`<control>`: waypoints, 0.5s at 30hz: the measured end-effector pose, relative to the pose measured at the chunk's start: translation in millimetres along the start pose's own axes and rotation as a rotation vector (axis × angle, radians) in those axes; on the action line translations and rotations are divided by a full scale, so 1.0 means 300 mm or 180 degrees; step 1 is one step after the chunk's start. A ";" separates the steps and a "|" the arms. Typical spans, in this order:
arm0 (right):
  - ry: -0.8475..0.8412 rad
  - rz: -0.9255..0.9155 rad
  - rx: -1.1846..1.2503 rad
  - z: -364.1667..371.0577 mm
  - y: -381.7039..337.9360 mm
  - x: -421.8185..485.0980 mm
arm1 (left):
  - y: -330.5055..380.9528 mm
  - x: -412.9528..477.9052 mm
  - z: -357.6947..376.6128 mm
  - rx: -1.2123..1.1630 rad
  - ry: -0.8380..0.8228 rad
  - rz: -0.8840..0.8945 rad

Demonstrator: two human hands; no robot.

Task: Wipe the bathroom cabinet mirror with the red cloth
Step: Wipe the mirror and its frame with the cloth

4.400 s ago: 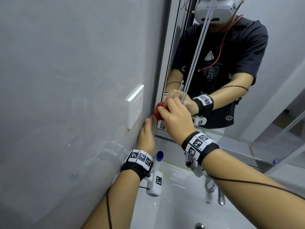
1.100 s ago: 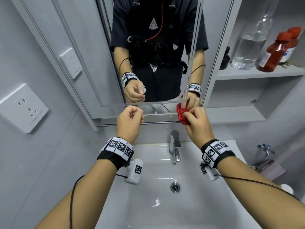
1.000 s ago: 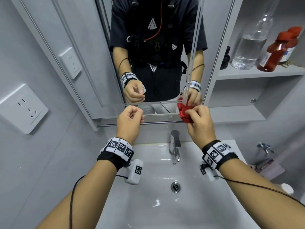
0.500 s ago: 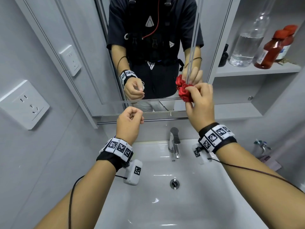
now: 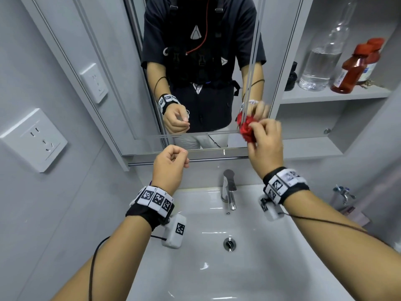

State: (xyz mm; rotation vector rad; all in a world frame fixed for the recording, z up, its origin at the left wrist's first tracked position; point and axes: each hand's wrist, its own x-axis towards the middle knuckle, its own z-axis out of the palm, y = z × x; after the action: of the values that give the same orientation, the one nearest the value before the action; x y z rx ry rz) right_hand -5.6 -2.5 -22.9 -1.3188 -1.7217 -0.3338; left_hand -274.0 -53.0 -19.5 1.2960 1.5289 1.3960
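Observation:
The cabinet mirror fills the upper middle of the head view and reflects a person's torso and both hands. My right hand grips the bunched red cloth and presses it against the glass near the mirror's lower right corner, beside the right frame edge. My left hand is curled into a loose fist just below the mirror's bottom edge, holding nothing, apart from the glass.
A white sink with a chrome tap lies below my arms. To the right of the mirror an open shelf carries a clear bottle and red-capped bottles. A wall socket sits left.
My right hand rose with the red cloth from the mirror's bottom edge, then came back down a little along the right edge. My left fist has stayed in place.

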 end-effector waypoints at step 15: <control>-0.0777 -0.0410 -0.0051 0.009 -0.029 -0.102 | 0.016 -0.002 -0.014 -0.0276 -0.0041 -0.0043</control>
State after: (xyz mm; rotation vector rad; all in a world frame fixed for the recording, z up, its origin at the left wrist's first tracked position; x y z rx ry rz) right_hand -14.3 -23.1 -45.7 -1.3056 -2.0177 -0.2684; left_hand -276.6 -55.0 -14.0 1.2376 1.4499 1.4268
